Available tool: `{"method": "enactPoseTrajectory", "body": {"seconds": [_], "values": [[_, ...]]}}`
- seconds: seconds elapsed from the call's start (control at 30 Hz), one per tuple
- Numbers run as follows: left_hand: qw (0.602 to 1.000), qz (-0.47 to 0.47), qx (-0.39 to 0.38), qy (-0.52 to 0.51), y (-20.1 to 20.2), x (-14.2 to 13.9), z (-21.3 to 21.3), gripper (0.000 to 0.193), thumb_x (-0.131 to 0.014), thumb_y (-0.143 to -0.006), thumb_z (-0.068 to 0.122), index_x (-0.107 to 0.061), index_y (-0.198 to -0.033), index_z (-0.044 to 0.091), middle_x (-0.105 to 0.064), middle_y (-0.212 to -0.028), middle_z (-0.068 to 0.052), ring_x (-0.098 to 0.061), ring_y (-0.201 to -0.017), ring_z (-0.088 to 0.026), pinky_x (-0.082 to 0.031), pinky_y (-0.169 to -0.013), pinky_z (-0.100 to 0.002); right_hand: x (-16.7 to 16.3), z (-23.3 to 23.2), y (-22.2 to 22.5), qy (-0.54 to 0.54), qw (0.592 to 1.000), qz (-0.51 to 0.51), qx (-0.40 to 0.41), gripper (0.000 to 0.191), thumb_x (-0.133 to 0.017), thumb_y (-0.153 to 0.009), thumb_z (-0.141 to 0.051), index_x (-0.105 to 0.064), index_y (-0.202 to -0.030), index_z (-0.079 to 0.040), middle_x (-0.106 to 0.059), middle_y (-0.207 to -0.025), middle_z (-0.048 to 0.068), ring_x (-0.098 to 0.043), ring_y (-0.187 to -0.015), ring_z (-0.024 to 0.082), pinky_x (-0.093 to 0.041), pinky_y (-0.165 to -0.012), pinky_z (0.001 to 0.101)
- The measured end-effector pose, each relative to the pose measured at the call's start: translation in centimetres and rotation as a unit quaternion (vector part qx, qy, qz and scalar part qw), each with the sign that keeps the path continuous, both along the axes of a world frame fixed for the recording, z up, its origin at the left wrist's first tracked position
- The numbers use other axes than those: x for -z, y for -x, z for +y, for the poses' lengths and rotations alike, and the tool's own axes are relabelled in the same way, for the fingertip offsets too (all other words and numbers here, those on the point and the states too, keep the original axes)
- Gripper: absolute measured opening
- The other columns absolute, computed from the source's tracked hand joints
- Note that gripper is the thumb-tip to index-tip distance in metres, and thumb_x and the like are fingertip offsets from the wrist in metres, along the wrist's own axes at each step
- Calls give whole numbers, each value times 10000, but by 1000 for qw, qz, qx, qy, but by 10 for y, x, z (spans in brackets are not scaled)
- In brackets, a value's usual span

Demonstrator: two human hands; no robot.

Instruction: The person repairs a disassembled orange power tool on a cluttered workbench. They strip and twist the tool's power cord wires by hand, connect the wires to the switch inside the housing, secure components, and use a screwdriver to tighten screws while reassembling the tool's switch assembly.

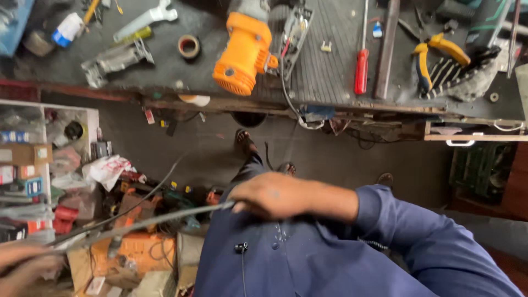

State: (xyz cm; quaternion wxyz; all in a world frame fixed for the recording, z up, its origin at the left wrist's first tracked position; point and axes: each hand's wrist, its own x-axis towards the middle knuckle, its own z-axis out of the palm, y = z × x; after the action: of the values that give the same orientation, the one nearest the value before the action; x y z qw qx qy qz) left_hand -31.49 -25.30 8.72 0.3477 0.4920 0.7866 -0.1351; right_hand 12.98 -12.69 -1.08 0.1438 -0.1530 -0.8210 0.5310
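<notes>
Head view: right hand (275,195) closed in a grip on one end of a thin grey flexible cable (148,220), fingers curled over it just in front of the blue shirt (308,258). Cable runs out toward 8 o'clock, slightly sagging, to the left hand (25,267) at the frame's bottom-left corner; that hand is blurred, its grip looks wrapped round the cable's other end, but how tight I cannot tell. A second thinner dark wire (143,195) rises from the left hand toward 1 o'clock, ending free above the cable. Below the cable, at 7 o'clock from the right hand, a pile of orange and red power tools (132,247) on the floor. At 9 o'clock, white shelf unit (91,124) stuffed with boxes and bags. At 12 o'clock from the right hand, dark workbench surface (181,69), well apart from both hands. On it: orange plastic power-tool body (242,52), red-handled screwdriver (361,69), yellow-handled pliers (434,55), roll of tape (188,46), grey flat wrench (146,19). Sandalled feet (245,143) on the grey floor between surface and hand.
</notes>
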Motion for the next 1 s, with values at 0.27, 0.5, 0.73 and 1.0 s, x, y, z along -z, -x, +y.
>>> {"method": "enactPoseTrajectory", "body": {"seconds": [0.27,0.5,0.73,1.0], "values": [[955,242,-166,27,-35,55,-75,404,-778,-804,383,-729,-1138,162,-703,-1134,-18,-664,-1030,-244,-467,-891,-423,31,2,-106,-294,935,-194,-24,239,-599,-897,-308,-634,-995,-92,-642,-877,74,-662,-919,274,-470,-856,431],[947,312,-69,-47,-34,67,-46,488,-747,-826,339,-650,-1263,145,-642,-1291,-58,-595,-1190,-315,-387,-1002,-510,-18,32,-142,-456,878,-144,2,306,-555,-862,-195,-646,-1134,-90,-633,-1033,66,-591,-1122,275,-369,-1139,456],[838,-126,281,-450,-243,138,50,580,-710,-803,308,-598,-1340,118,-681,-1271,-159,-560,-1206,-426,-342,-1027,-580,9,21,-75,-518,855,-4,7,374,-642,-854,-185,-706,-1200,-57,-637,-1101,84,-613,-1177,286,-378,-1226,525],[891,-396,134,-180,-237,176,95,162,-559,-973,122,-693,-1026,49,-746,-900,-125,-733,-859,-243,-574,-819,-368,24,105,-81,-589,768,-73,240,482,-716,-872,-211,-715,-1354,-225,-647,-1366,53,-529,-1382,301,-292,-1239,585]]}}
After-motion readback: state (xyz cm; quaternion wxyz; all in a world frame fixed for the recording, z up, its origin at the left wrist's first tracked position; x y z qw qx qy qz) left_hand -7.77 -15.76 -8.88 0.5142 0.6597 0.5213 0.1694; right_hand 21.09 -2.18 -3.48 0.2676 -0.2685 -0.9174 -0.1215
